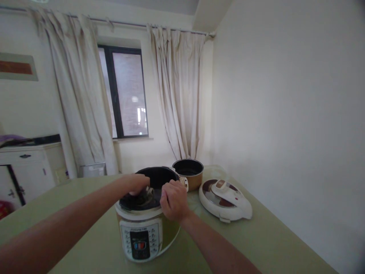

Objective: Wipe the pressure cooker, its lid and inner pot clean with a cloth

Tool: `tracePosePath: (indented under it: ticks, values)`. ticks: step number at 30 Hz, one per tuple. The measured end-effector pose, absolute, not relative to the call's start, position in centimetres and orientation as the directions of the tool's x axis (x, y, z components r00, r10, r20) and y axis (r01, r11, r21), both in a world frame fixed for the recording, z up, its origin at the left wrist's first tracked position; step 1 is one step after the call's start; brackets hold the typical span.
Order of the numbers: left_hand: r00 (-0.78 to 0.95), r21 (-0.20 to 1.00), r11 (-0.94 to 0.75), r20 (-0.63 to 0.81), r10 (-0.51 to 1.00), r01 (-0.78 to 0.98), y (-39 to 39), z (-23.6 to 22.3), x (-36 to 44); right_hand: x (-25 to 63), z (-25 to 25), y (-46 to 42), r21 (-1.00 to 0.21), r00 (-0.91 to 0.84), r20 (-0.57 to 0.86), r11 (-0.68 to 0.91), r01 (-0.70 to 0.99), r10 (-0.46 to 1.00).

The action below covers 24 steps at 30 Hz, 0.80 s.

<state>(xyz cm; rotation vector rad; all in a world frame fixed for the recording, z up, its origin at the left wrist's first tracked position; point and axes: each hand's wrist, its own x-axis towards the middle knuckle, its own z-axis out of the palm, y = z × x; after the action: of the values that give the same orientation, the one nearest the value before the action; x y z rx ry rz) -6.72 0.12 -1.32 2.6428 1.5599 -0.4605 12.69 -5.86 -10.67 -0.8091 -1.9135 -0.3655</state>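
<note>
An electric pressure cooker (142, 236) with a white control panel stands lidless on the table in front of me. Inside its dark opening, my left hand (139, 184) is closed on a crumpled greyish cloth (147, 196); part of the fingers and cloth is hidden. My right hand (175, 199) grips the cooker's rim on the right side, fingers curled over the edge. Just behind the cooker sits an inner pot (195, 179), brownish gold outside and dark inside. To the right, the white cooker lid (225, 201) lies on the table with its handle upward.
The pale green table (273, 243) runs along a white wall (285, 114) on the right. Behind it are a window (129, 91) and long curtains (182, 91). A white cabinet (31, 163) stands at the left, with dark items on top.
</note>
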Motion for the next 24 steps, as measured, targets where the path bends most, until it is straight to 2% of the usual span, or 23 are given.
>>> tracePosePath:
  ticks: [2,5,8,11,14,18,22,24]
  values:
    - [0.439,-0.206,-0.459,-0.135,0.888,0.865,0.4,-2.3,-5.4,12.7,-10.6,-5.9,-0.090,-0.285,0.884,0.732,0.675,0.371]
    - [0.468,-0.250,-0.444,0.040,0.883,0.860,0.8,-2.9,-3.2,12.6,-10.7,-5.9,-0.080,-0.295,0.879,0.726,0.684,0.374]
    - [0.482,-0.221,-0.444,0.166,0.860,0.868,1.5,-2.6,-1.1,12.6,-10.8,-5.8,-0.072,-0.305,0.872,0.717,0.693,0.383]
    - [0.466,-0.140,-0.445,0.214,0.859,0.885,2.1,-2.3,0.3,12.6,-10.9,-5.8,-0.071,-0.304,0.874,0.718,0.693,0.380]
    - [0.505,-0.020,-0.507,0.139,0.852,0.862,1.8,-2.5,0.6,12.6,-10.8,-5.8,-0.073,-0.301,0.876,0.721,0.689,0.377]
    - [0.609,0.143,-0.595,-0.081,0.789,0.791,0.0,-3.2,-1.0,12.7,-10.7,-5.8,-0.070,-0.304,0.888,0.756,0.650,0.344]
    - [0.620,0.240,-0.573,-0.279,0.733,0.784,-2.3,-2.2,-4.6,12.8,-10.6,-5.9,-0.082,-0.303,0.884,0.756,0.650,0.356]
    - [0.611,0.278,-0.544,-0.315,0.726,0.791,-3.2,-0.5,-6.4,12.9,-10.6,-6.0,-0.086,-0.305,0.877,0.744,0.663,0.373]
